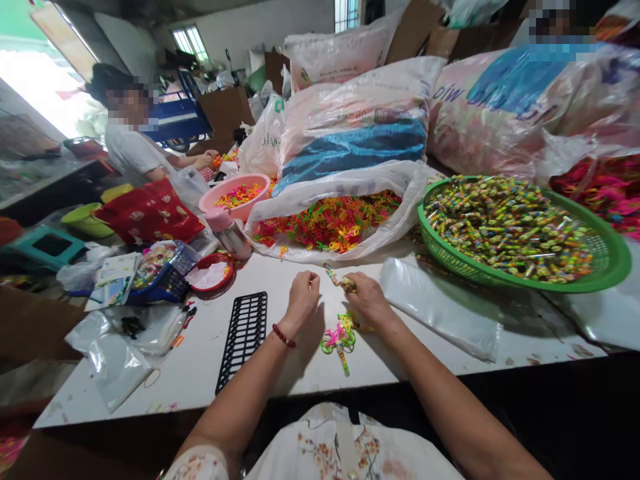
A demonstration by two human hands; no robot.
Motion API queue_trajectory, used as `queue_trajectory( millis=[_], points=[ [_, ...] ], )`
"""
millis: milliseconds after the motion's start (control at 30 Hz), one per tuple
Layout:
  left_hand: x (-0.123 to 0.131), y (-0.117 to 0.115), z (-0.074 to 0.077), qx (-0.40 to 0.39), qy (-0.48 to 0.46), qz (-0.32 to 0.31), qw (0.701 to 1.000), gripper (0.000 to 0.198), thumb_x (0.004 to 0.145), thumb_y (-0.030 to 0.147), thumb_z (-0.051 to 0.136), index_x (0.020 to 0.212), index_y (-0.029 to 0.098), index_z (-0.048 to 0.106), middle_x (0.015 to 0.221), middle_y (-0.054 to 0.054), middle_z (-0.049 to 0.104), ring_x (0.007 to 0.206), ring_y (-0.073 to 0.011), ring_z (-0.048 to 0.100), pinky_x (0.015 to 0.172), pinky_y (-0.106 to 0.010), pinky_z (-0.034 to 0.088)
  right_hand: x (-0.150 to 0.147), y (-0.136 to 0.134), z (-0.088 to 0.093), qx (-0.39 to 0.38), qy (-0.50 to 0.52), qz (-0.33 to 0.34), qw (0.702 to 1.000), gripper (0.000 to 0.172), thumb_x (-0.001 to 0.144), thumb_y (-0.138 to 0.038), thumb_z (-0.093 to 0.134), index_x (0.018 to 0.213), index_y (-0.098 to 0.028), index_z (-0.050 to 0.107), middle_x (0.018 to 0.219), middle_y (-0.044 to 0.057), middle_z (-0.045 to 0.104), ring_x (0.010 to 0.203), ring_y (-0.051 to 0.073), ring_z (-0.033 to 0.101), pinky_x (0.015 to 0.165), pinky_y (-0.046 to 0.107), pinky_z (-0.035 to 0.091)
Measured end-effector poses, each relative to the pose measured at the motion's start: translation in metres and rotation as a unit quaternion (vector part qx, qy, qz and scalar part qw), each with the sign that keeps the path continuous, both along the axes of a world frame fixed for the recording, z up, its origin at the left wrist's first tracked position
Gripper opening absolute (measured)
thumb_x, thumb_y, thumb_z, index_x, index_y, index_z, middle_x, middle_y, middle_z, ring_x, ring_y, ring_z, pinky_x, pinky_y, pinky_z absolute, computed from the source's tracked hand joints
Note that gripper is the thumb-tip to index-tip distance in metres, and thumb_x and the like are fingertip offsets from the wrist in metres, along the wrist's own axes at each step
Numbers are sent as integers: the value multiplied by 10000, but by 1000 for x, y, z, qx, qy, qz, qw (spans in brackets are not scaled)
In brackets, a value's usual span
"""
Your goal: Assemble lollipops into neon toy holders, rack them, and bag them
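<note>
My left hand [303, 297] is raised over the white table, fingers curled together in a pinch; whatever they hold, if anything, cannot be made out. Across from it, my right hand [369, 300] is closed on some small multicoloured wrapped pieces [347, 285], which stick out at its fingertips. Between the hands lies a small colourful wrapped tube [330, 272]. Nearer my body is a little pile of pink, green and yellow plastic pieces [339, 337], with another wrapped tube [345, 363] at its lower end. A black slotted plastic rack [243, 340] lies left of my left forearm.
At right stands a green basket [607, 263] heaped with wrapped tubes, beside clear plastic bags [445, 310]. An open sack [410, 177] of coloured plastic pieces lies behind my hands. Left are a steel flask [233, 237], red bowl [213, 287] and blue basket [173, 283]. Another person [135, 147] sits beyond.
</note>
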State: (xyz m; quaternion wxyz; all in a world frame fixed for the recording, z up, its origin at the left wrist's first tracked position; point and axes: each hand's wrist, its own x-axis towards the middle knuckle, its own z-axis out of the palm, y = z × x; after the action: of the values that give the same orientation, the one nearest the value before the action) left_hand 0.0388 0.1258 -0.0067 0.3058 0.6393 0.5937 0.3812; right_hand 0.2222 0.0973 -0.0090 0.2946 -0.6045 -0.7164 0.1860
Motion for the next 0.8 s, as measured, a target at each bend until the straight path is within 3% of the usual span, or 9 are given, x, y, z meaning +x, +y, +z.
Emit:
queue_trajectory(
  millis=[100, 200, 333, 433, 533, 600, 667, 733, 800],
  points=[
    [3, 63, 9, 2, 23, 42, 999, 193, 881, 261, 518, 710, 203, 588, 759, -62, 605, 798, -213, 553, 776, -315, 371, -18, 29, -9, -42, -86, 0, 995, 152, 862, -178, 565, 980, -172, 660, 1018, 94, 653, 913, 208, 589, 791, 285, 412],
    [9, 112, 10, -1, 20, 78, 997, 215, 857, 288, 552, 660, 201, 554, 761, -92, 601, 878, -249, 579, 814, -332, 383, -31, 40, -19, -55, -113, -20, 992, 146, 893, -189, 542, 975, -145, 655, 1023, 138, 649, 887, 230, 603, 761, 307, 419],
    [15, 136, -2, -20, -7, 88, 996, 220, 685, 162, 679, 580, 202, 490, 811, -116, 606, 957, -273, 594, 842, -334, 396, -27, 33, -26, -54, -110, -39, 992, 146, 834, -89, 551, 933, -140, 646, 1014, 147, 657, 874, 225, 615, 741, 297, 418],
    [14, 133, -11, -24, -52, 82, 995, 237, 620, 111, 690, 557, 197, 478, 840, -106, 608, 981, -263, 590, 856, -323, 401, -16, 21, -25, -54, -79, -59, 994, 92, 842, -136, 551, 905, -157, 615, 945, 107, 665, 821, 195, 609, 703, 278, 417],
    [6, 120, -14, -35, -118, 86, 989, 277, 683, 202, 674, 517, 198, 453, 738, -75, 582, 949, -245, 587, 821, -310, 420, -7, 7, -19, -114, 150, -101, 977, 92, 841, -268, 565, 873, -183, 574, 721, 16, 623, 647, 152, 555, 591, 249, 398],
    [-3, 106, -13, -54, -173, 85, 980, 290, 730, 292, 646, 522, 193, 470, 661, -50, 558, 858, -217, 594, 767, -299, 443, -3, -2, -12, -179, 358, -105, 910, 180, 779, -339, 631, 837, -180, 569, 632, -13, 578, 552, 128, 498, 520, 235, 364],
    [-13, 86, -11, -78, -239, 74, 965, 262, 750, 358, 617, 581, 181, 523, 649, -36, 569, 760, -177, 592, 730, -290, 472, -3, -12, -5, -215, 493, -88, 838, 276, 702, -388, 718, 803, -174, 577, 634, -13, 565, 521, 108, 466, 476, 226, 326],
    [-25, 62, -7, -101, -303, 58, 946, 237, 747, 386, 602, 658, 169, 568, 694, -44, 610, 718, -152, 601, 727, -293, 505, -5, -21, 4, -222, 553, -73, 799, 347, 641, -422, 789, 731, -181, 557, 613, -35, 516, 496, 82, 417, 449, 217, 288],
    [-38, 36, -2, -120, -351, 44, 927, 227, 737, 384, 599, 715, 158, 596, 756, -71, 650, 740, -155, 629, 751, -309, 533, -10, -29, 12, -235, 574, -52, 783, 397, 624, -443, 816, 678, -192, 514, 551, -73, 426, 459, 59, 331, 426, 209, 244]
  ],
)
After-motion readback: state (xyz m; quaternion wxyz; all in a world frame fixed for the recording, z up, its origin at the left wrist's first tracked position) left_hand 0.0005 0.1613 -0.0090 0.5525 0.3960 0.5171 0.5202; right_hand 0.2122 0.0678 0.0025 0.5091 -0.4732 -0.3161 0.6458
